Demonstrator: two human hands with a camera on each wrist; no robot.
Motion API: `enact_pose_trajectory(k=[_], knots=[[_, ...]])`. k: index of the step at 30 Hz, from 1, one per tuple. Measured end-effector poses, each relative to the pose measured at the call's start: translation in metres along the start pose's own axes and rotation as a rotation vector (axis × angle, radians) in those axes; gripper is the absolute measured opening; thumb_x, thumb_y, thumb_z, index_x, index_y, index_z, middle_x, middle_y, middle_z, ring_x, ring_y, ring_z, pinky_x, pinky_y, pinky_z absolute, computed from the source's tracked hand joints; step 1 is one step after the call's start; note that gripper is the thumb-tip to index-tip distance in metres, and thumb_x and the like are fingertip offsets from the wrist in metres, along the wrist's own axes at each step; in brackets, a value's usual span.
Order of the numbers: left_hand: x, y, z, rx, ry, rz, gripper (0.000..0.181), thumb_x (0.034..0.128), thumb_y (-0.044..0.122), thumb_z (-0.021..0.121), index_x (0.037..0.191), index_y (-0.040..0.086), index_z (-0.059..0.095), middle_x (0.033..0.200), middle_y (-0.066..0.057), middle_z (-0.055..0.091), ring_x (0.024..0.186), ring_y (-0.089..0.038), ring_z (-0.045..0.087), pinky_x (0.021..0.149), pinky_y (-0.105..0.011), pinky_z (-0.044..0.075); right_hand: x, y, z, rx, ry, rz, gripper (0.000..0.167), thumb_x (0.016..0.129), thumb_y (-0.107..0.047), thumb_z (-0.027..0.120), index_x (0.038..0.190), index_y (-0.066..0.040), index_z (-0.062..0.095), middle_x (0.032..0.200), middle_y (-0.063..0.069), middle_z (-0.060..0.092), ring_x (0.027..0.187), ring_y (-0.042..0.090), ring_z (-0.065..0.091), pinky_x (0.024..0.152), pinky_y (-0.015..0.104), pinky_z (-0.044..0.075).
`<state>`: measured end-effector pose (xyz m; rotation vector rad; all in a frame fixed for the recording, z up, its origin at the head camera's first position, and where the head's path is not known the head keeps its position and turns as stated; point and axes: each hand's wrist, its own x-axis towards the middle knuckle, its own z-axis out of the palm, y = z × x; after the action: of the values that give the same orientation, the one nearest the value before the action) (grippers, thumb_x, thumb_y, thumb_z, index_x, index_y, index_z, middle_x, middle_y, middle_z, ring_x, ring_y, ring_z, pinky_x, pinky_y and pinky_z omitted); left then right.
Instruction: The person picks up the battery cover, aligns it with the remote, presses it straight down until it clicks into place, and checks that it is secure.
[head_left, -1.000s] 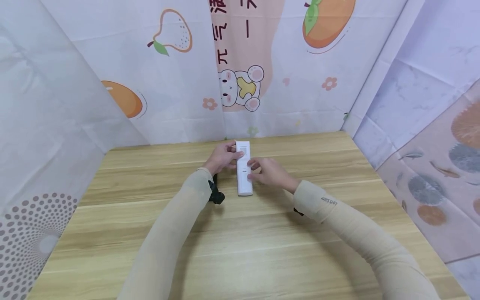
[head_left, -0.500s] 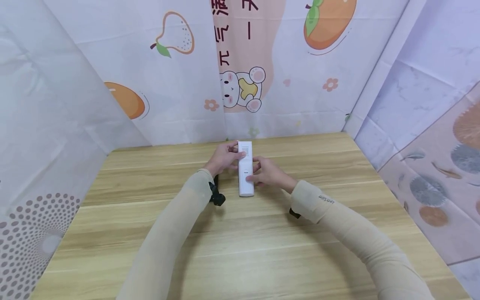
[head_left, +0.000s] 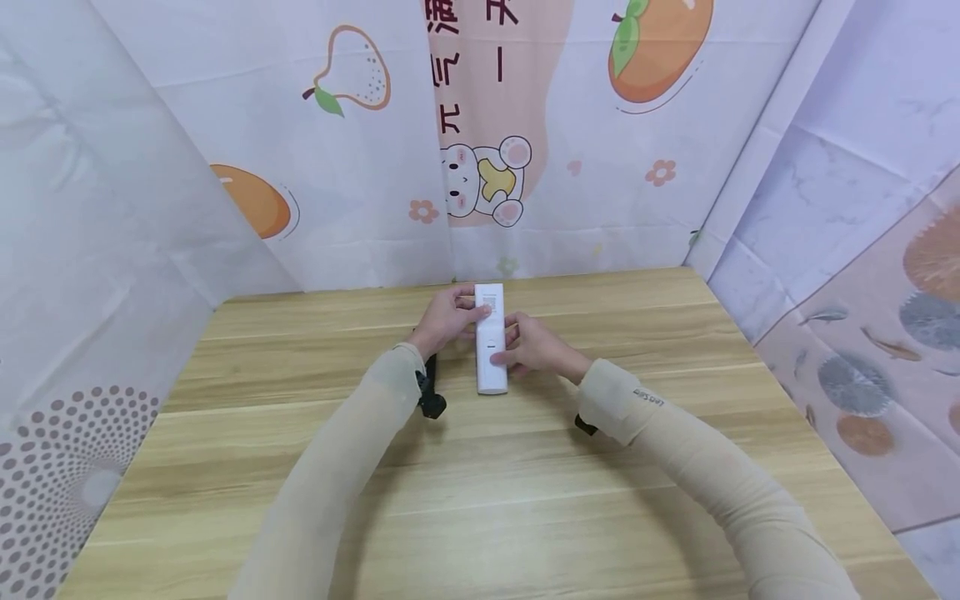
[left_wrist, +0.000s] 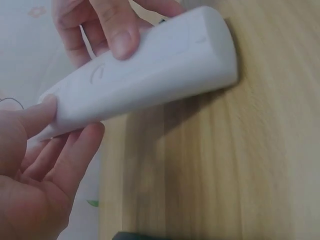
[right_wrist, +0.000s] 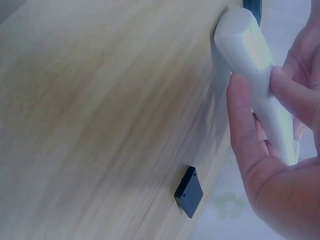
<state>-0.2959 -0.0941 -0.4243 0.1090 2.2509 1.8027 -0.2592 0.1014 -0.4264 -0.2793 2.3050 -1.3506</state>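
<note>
White handset (head_left: pixel 491 335): reads as smooth plastic, soft sheen, bright highlight along one side in my right wrist view. Tabletop (head_left: pixel 480 500): wood grain, smooth, low gloss; solid or laminate, can't tell. Back curtain (head_left: pixel 375 175): printed cloth-like sheet, matt, creased. My sleeves (head_left: pixel 337 475): matt fabric, lightly wrinkled. Dark block (right_wrist: pixel 191 196): smooth, plastic-looking.

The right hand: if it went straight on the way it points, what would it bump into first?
The right hand would first meet the long white plastic device it holds; past that, probably the left hand, though depth is unclear.
</note>
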Motion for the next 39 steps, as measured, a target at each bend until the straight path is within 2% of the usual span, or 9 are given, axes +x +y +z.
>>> enact_pose_trajectory(k=[5, 7, 10, 14, 20, 25, 33, 39], knots=[[-0.005, -0.007, -0.003, 0.197, -0.049, 0.073, 0.052, 0.1, 0.021, 0.068, 0.145, 0.003, 0.05, 0.107, -0.016, 0.069, 0.083, -0.026, 0.072, 0.073, -0.043, 0.063, 0.002, 0.002, -0.001, 0.011, -0.01, 0.003, 0.064, 0.089, -0.007, 0.08, 0.139, -0.001, 0.04, 0.113, 0.017, 0.061, 0.085, 0.03, 0.071, 0.068, 0.043, 0.063], [-0.008, -0.008, -0.003, 0.269, -0.091, 0.081, 0.055, 0.1016, 0.021, 0.065, 0.149, 0.003, 0.045, 0.107, -0.014, 0.068, 0.083, -0.026, 0.071, 0.07, -0.04, 0.063, 0.002, 0.003, -0.001, 0.008, -0.012, 0.008, 0.063, 0.089, -0.008, 0.079, 0.138, -0.001, 0.04, 0.113, 0.017, 0.061, 0.084, 0.031, 0.071, 0.067, 0.043, 0.063], [-0.015, -0.008, -0.003, 0.321, -0.157, 0.074, 0.059, 0.104, 0.021, 0.06, 0.155, 0.005, 0.035, 0.11, -0.014, 0.065, 0.087, -0.027, 0.07, 0.068, -0.036, 0.063, 0.003, 0.003, -0.001, -0.003, -0.011, 0.019, 0.062, 0.09, -0.008, 0.079, 0.137, -0.001, 0.04, 0.115, 0.017, 0.061, 0.082, 0.031, 0.072, 0.067, 0.042, 0.063], [-0.021, -0.01, -0.004, 0.291, -0.22, 0.067, 0.065, 0.1043, 0.015, 0.059, 0.16, 0.006, 0.026, 0.116, -0.018, 0.061, 0.09, -0.029, 0.07, 0.07, -0.036, 0.063, 0.003, 0.001, 0.0, -0.014, -0.014, 0.023, 0.062, 0.09, -0.009, 0.079, 0.138, -0.001, 0.04, 0.119, 0.018, 0.06, 0.082, 0.032, 0.072, 0.067, 0.041, 0.063], [-0.024, -0.014, -0.006, 0.244, -0.262, 0.01, 0.07, 0.1025, 0.012, 0.062, 0.161, 0.009, 0.024, 0.126, -0.018, 0.055, 0.093, -0.029, 0.069, 0.072, -0.037, 0.063, 0.005, 0.002, 0.0, -0.02, -0.032, 0.016, 0.06, 0.092, -0.01, 0.077, 0.138, 0.001, 0.04, 0.121, 0.018, 0.061, 0.082, 0.031, 0.073, 0.067, 0.042, 0.063], [-0.022, -0.017, -0.005, 0.2, -0.243, -0.027, 0.067, 0.1021, 0.011, 0.062, 0.16, 0.009, 0.028, 0.126, -0.017, 0.055, 0.094, -0.029, 0.068, 0.072, -0.038, 0.063, 0.006, 0.002, -0.001, -0.033, -0.05, 0.007, 0.059, 0.092, -0.01, 0.076, 0.138, 0.001, 0.041, 0.12, 0.018, 0.061, 0.084, 0.029, 0.071, 0.066, 0.04, 0.063], [-0.022, -0.016, -0.003, 0.189, -0.202, -0.054, 0.061, 0.1018, 0.01, 0.063, 0.155, 0.002, 0.036, 0.127, -0.017, 0.058, 0.096, -0.028, 0.069, 0.072, -0.036, 0.063, 0.014, 0.004, -0.003, -0.027, -0.078, 0.032, 0.056, 0.093, -0.01, 0.076, 0.138, 0.002, 0.044, 0.114, 0.016, 0.063, 0.083, 0.027, 0.071, 0.069, 0.04, 0.063], [-0.023, -0.015, 0.001, 0.156, -0.202, -0.091, 0.058, 0.1023, 0.008, 0.061, 0.154, 0.0, 0.037, 0.131, -0.019, 0.06, 0.101, -0.029, 0.069, 0.074, -0.036, 0.063, 0.015, 0.005, -0.002, 0.021, -0.086, 0.046, 0.05, 0.093, -0.006, 0.074, 0.135, 0.003, 0.048, 0.111, 0.017, 0.065, 0.083, 0.027, 0.072, 0.073, 0.04, 0.063]])
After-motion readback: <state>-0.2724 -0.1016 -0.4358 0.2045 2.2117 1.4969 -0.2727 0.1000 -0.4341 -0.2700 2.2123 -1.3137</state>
